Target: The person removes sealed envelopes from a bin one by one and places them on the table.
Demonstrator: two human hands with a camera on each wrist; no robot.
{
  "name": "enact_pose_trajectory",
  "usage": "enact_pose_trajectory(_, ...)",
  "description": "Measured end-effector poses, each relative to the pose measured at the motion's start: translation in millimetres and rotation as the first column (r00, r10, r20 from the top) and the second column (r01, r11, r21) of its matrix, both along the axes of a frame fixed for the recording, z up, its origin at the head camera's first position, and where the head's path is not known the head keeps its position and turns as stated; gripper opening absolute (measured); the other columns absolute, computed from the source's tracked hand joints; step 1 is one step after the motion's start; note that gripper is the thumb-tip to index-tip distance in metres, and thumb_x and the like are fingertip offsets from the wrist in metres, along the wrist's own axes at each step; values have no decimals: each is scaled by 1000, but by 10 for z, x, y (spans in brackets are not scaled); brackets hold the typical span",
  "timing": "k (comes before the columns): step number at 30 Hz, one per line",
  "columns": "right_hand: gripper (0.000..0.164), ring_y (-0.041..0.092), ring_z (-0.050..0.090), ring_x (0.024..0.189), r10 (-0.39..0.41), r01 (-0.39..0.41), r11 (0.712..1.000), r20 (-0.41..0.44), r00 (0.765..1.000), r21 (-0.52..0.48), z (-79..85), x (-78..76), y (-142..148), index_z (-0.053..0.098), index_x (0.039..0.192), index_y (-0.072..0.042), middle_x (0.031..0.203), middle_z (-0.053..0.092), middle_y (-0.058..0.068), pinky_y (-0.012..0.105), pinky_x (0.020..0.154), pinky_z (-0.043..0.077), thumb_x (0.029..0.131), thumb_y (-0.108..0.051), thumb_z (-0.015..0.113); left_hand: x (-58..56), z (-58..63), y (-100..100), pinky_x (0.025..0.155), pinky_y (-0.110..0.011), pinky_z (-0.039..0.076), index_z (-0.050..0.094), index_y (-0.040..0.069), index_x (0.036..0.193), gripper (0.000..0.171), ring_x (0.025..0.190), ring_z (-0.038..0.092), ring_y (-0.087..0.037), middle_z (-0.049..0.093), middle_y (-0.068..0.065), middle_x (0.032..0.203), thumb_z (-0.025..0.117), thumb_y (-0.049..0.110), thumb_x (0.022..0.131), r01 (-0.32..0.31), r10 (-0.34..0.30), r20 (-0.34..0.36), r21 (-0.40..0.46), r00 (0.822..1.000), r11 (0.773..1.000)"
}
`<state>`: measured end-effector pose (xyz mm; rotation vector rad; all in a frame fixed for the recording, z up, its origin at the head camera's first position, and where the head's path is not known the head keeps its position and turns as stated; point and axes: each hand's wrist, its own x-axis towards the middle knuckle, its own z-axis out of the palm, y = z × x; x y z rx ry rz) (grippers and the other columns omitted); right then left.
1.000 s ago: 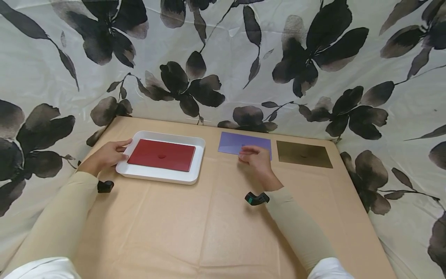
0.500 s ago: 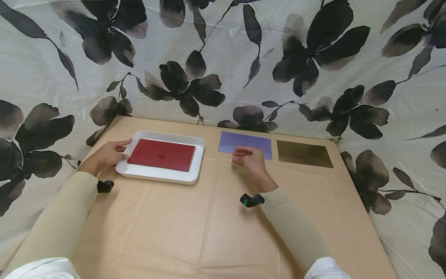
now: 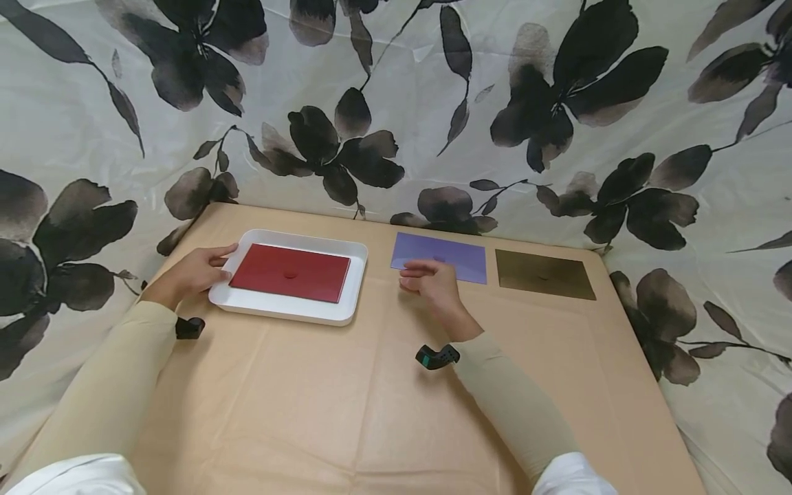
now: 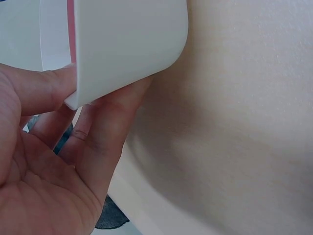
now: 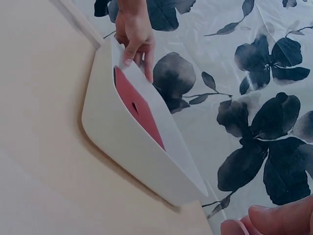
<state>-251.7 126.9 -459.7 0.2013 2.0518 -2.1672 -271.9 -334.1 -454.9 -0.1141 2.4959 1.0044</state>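
Note:
A red envelope (image 3: pixel 289 265) with a small half-round mark at its middle lies in a white tray (image 3: pixel 278 309) on the left part of the table. My left hand (image 3: pixel 194 271) grips the tray's left end; in the left wrist view the thumb (image 4: pixel 49 88) is on the rim and the fingers reach underneath. My right hand (image 3: pixel 436 289) hovers with loosely curled fingers and nothing visible in them, overlapping the lower left of a purple envelope (image 3: pixel 458 258). Only some right fingers (image 5: pixel 279 218) show at the corner of the right wrist view.
A gold-brown envelope (image 3: pixel 544 275) lies to the right of the purple one, near the table's back right corner. Behind the table (image 3: pixel 346 405) hangs a floral cloth (image 3: pixel 396 82). Each wrist wears a black camera band.
My right hand has moved left, away from the middle of the purple envelope, uncovering more of it. The left hand keeps its grip on the tray. The head view has shifted slightly.

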Motion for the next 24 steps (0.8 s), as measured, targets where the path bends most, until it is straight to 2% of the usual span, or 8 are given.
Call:
enact_pose_trajectory(8,42,19,78,91,36,-36,999,2,999,1,-18,-8,-127,67,129,12,121,73,31,29,80,64,87,17,70,-10,-12,-4,115,-62,40,8,10,166,77,150,31,-58,23,-42,163,51,3,103,-12,12,1,18,1000,1000)
enact_pose_trajectory(11,41,19,78,90,38,-38,999,5,999,-6,-20,-4,-161,67,127,12,120,73,31,29,80,65,87,17,70,-2,-12,1,114,-63,41,8,10,166,77,148,34,-58,24,-42,162,51,2,102,-15,15,1,33,1000,999)
enact_pose_trajectory(17,40,18,78,87,35,-35,999,7,999,-1,-22,-3,-221,68,126,12,112,77,24,29,79,65,86,18,70,3,-17,1,113,-63,43,9,11,166,77,147,37,-57,25,-42,162,52,2,102,-14,14,-3,36,1000,999)
enact_pose_trajectory(24,38,16,77,84,41,-41,999,8,999,8,-36,-24,-285,71,123,9,113,76,26,31,80,65,85,17,71,-6,-39,-13,114,-63,43,10,10,166,77,147,38,-57,27,-42,161,52,3,102,-11,12,-10,40,1000,999)
